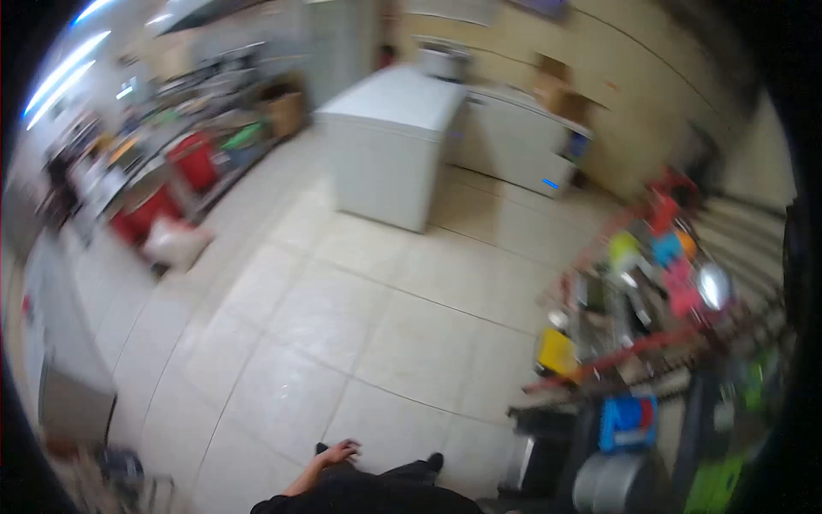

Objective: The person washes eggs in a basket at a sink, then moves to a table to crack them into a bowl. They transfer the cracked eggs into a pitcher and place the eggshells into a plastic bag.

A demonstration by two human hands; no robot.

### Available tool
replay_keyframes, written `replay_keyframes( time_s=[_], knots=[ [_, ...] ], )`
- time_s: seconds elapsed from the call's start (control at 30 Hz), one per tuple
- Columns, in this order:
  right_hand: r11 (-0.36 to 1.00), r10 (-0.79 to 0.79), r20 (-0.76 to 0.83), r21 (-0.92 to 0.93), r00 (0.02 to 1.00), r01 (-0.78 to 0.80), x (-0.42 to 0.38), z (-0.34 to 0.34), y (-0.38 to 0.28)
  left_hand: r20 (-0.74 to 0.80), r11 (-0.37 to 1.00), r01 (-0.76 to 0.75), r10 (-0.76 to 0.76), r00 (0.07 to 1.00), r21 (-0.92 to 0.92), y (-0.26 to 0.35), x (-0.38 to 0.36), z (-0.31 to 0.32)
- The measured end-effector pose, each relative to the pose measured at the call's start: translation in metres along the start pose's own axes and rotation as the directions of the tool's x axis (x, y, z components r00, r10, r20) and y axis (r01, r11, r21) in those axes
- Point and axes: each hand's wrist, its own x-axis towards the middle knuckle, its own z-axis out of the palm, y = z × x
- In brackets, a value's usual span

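So, the left hand (342, 451) hangs beside the dark trousers (417, 471) — fingers loosely uncurled, though blurred — near a black shoe (321, 448). The right hand's state I can't tell. Well ahead stands a white cabinet (377, 176); off right, a red-railed rack (629, 352).

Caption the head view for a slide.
Left hand above a tiled floor, white chest freezer ahead, crowded red rack at right.
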Motion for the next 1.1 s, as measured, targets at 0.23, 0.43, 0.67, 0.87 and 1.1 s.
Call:
replay_keyframes(
  time_s=[0.23,0.43,0.67,0.87,1.1],
  knots=[
    [0.719,-0.638,0.036,-0.331,0.769,0.611,-0.060,-0.097,-0.401,-0.386,0.970,0.212,-0.152,0.910,0.119,-0.030,-0.109,-0.101],
    [0.122,-0.992,-0.069,-0.778,0.109,0.617,-0.382,-0.151,-0.757,-0.622,0.727,-0.224,-0.339,0.706,-0.650,-0.071,-0.252,-0.240],
    [-0.620,-0.749,0.202,-0.551,-0.631,0.559,-0.727,0.097,-1.068,-0.628,0.042,-0.667,-0.384,0.677,-0.744,-0.223,-0.425,-0.488],
    [-0.537,-0.610,0.659,0.066,-0.440,0.841,-0.934,0.301,-1.175,-0.773,-0.589,-0.771,-0.361,0.521,-0.245,-0.322,-0.559,-0.604],
    [-0.732,-0.037,0.831,0.356,-0.555,0.582,-1.083,0.462,-1.291,-0.555,0.218,-0.976,-0.813,-0.176,-0.011,-0.382,-0.716,-0.699]
  ],
)
